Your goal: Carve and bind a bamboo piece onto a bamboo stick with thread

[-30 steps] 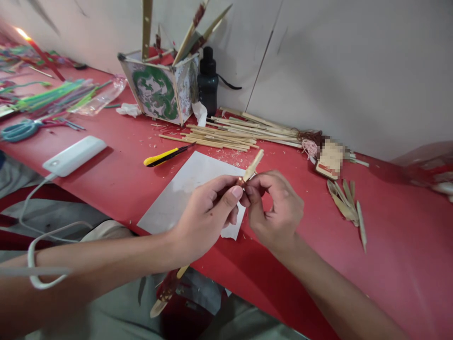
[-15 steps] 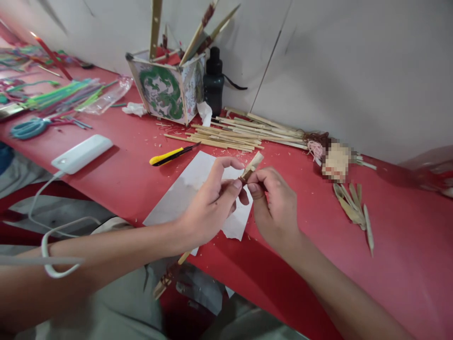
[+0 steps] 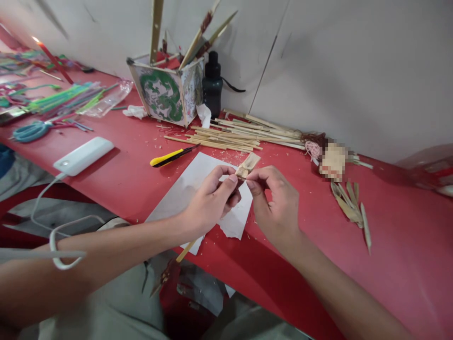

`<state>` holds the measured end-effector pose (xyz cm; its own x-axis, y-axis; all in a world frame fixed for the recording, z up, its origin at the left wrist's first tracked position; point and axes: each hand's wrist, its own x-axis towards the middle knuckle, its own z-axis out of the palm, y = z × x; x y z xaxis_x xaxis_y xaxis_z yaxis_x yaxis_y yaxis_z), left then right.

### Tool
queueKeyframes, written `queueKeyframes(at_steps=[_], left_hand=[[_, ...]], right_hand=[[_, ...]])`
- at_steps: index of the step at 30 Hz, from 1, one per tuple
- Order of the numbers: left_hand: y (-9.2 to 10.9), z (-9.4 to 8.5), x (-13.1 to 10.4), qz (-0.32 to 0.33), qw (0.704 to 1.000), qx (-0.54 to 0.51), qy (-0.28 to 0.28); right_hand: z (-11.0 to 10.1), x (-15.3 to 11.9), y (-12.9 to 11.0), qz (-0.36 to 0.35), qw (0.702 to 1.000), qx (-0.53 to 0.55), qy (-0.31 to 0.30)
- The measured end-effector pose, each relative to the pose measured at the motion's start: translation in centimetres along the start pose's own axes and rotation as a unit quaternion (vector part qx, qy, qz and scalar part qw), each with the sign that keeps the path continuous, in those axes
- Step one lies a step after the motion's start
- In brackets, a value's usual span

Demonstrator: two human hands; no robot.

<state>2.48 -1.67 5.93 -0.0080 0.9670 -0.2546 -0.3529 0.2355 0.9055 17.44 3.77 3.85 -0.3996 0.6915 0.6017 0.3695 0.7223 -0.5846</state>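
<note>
A small pale, flat husk-like piece (image 3: 248, 164) sticks up between my hands, with something dark at its lower end. My left hand (image 3: 216, 196) is closed around its base, thumb against the curled fingers. The thumb and forefinger of my right hand (image 3: 275, 200) pinch at the same lower end, on something too small to make out. Both hands are over a torn white paper sheet (image 3: 177, 193) on the red table (image 3: 134, 174). Behind them lie thin bamboo sticks (image 3: 226, 140) and a yellow and black cutter (image 3: 173, 156).
A dragon-patterned box (image 3: 161, 94) holding tools stands beside a black bottle (image 3: 213, 89). At left are blue scissors (image 3: 33, 131), a white power bank (image 3: 83, 156) and a lit red candle (image 3: 53, 60). Dry leaf pieces (image 3: 348, 200) lie at right.
The pale piece between my hands has turned and now shows a broader flat face. My left fingers have curled in closer, while the right hand keeps its pinch.
</note>
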Motion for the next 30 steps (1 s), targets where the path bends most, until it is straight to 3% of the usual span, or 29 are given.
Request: queueKeyframes(at_steps=[10,13,16,22,26,30], left_hand=[[-0.2,-0.3,0.9,0.063,0.995,0.077,0.000],[0.1,0.3,3.0,0.094,0.989,0.117,-0.007],[0.1,1.9,6.2,0.102,0.989,0.110,-0.017],[-1.5,4.7,12.2,0.095,0.974,0.145,-0.146],[-3.4,4.9,13.8,0.066,0.973,0.118,-0.189],[-5.1,4.6,14.2,0.030,0.984,0.088,-0.151]], right_hand=[[0.1,-0.1,-0.1,-0.039,0.998,-0.034,0.018],[0.2,0.7,0.8,-0.039,0.997,-0.043,0.049],[-0.1,1.6,2.6,0.009,0.995,-0.047,0.092],[-1.5,1.1,6.3,0.123,0.977,-0.050,0.167],[-1.5,-0.7,8.1,0.146,0.973,-0.059,0.168],[-0.9,-2.1,9.7,0.156,0.973,-0.072,0.154]])
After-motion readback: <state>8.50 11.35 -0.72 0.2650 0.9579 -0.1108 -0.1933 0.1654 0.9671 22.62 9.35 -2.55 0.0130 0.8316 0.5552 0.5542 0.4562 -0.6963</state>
